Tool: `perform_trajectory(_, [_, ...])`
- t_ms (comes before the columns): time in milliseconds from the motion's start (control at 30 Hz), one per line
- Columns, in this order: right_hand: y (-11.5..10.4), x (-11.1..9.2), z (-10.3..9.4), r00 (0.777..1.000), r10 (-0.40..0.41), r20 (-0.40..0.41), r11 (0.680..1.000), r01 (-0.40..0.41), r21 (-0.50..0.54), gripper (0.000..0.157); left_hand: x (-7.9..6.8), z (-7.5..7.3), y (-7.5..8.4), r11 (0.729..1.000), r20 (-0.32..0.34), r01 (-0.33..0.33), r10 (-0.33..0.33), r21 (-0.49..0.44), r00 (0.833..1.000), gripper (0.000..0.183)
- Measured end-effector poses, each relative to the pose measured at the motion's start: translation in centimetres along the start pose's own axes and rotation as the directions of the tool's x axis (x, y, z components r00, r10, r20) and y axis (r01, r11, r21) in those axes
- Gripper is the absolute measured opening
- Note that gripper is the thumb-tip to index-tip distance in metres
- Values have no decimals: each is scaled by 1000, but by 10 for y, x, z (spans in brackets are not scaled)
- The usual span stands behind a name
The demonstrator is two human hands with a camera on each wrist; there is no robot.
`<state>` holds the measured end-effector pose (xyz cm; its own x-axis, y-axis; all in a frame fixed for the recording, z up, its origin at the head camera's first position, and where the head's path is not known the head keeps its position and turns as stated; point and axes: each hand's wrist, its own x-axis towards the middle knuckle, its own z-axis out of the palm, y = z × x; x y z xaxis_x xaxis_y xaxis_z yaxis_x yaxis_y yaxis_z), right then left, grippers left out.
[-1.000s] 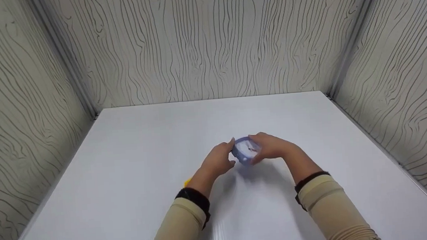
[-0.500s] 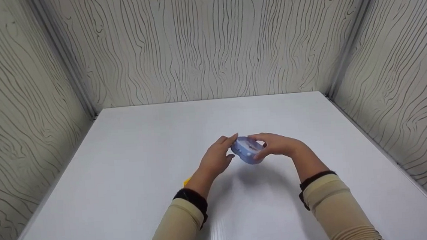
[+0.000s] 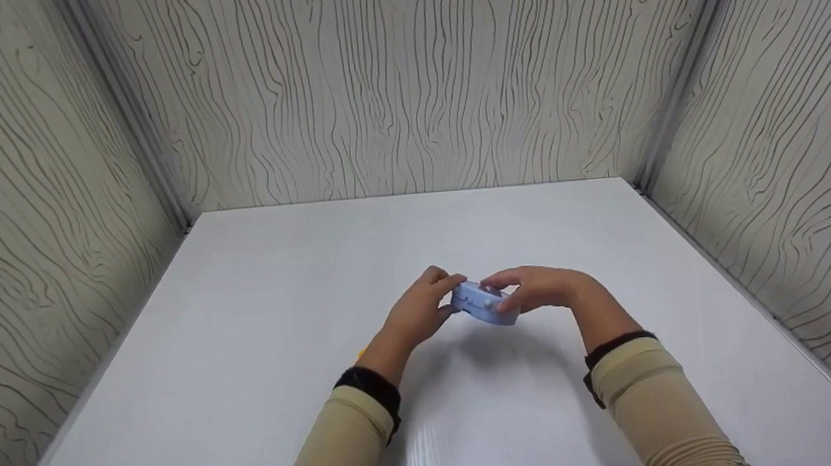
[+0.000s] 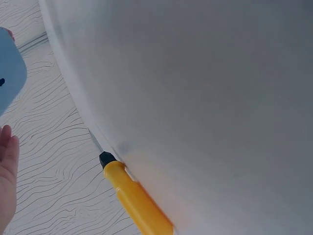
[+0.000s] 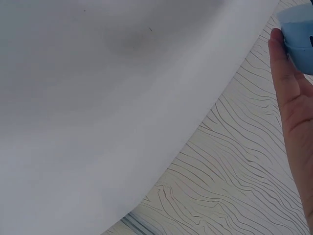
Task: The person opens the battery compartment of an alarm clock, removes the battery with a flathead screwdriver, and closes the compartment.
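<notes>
A small light-blue clock (image 3: 480, 304) is held tilted over the white table, its face turned mostly away in the head view. My left hand (image 3: 417, 306) pinches its left end between fingers and thumb. On the right, my right hand (image 3: 543, 287) holds it with thumb and fingertips at the near side and top. Part of the blue clock (image 4: 10, 73) shows at the edge of the left wrist view. In the right wrist view, the fingers (image 5: 278, 51) lie along the side of the blue casing (image 5: 299, 41).
A screwdriver with a yellow handle (image 4: 139, 203) and black collar lies on the table, mostly hidden behind the left wrist in the head view. The white tabletop (image 3: 279, 272) is enclosed by wood-patterned panels (image 3: 390, 81) at the back and sides.
The clock has tipped, so its white face has turned away and its blue side shows. The left fingers have shifted onto its left end; the right hand has moved slightly right.
</notes>
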<state>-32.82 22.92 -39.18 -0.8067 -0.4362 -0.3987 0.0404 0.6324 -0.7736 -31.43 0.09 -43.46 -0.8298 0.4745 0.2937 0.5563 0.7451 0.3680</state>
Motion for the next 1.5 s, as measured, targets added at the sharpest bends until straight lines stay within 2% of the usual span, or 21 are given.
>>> perform_trajectory(100, [-1, -1, 1, 1000, 6, 11, 997, -7, 79, 63, 0, 1, -1, 1000, 6, -9, 9, -12, 1000, 44])
perform_trajectory(233, [0, -2, -1, 999, -28, 41, 989, 22, 143, 59, 0, 2, -3, 999, 28, -4, 6, -47, 1000, 47])
perform_trajectory(367, [1, 0, -3, 996, -69, 62, 986, 59, 156, 56, 0, 1, -1, 996, 55, 33, -28, -79, 998, 47])
perform_trajectory(500, [1, 1, -2, 996, -78, 42, 984, 71, 161, 58, 0, -2, 1, 989, 66, 76, -68, -125, 996, 46])
perform_trajectory(700, [1, 3, 2, 996, -66, -55, 997, 68, 40, 66, 0, -1, -3, 980, 66, 112, -102, -167, 993, 47])
perform_trajectory(900, [0, 6, 4, 985, -101, -138, 994, 94, -57, 53, 0, -1, -8, 969, 54, 92, -82, -227, 995, 46])
perform_trajectory(1100, [-4, 7, 4, 969, -154, -194, 978, 123, -166, 44, 1, -4, -10, 946, 74, 143, -127, -290, 989, 50])
perform_trajectory(1300, [-9, 6, 4, 955, -176, -240, 971, 128, -203, 43, 2, -7, -9, 922, 101, 215, -192, -322, 976, 52])
perform_trajectory(1500, [-11, 6, 5, 963, -147, -227, 976, 104, -192, 43, 1, -7, -5, 886, 132, 272, -240, -375, 962, 54])
